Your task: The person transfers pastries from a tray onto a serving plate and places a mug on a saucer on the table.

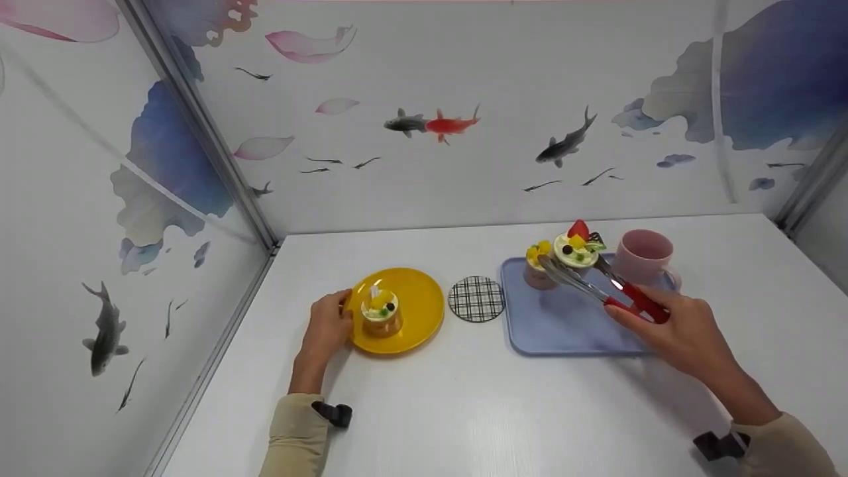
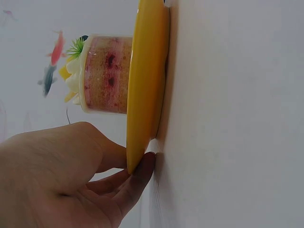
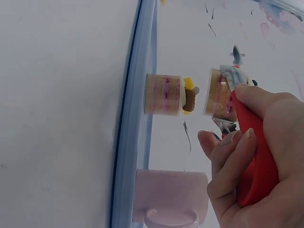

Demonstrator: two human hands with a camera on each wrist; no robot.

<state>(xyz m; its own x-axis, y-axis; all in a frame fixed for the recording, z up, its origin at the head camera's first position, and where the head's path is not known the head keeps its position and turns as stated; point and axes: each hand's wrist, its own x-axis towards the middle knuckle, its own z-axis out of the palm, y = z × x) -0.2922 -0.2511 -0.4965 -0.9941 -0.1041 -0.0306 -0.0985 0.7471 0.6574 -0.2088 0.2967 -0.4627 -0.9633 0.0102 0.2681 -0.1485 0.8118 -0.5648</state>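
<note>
While my left hand (image 1: pixel 329 324) pinches the yellow plate (image 1: pixel 421 308), my right hand (image 1: pixel 689 333) clamps the tongs (image 1: pixel 617 303) on a cake cup (image 1: pixel 575 255) above the blue tray (image 1: pixel 560 334).
The plate bears a second cup (image 1: pixel 382 320); the tray, a third cup (image 1: pixel 539 275) and a pink mug (image 1: pixel 637 266). Only the wrist views show pink layers inside clear walls. My right forearm slants inward.

The plate (image 1: pixel 422 315) is yellow, its dessert cup (image 2: pixel 108 76) banded pink and tan, the coaster (image 1: pixel 476 299) at the plate's three o'clock white with black checks; the tray (image 1: pixel 570 328) is blue, the tong handles (image 1: pixel 648 305) red.
</note>
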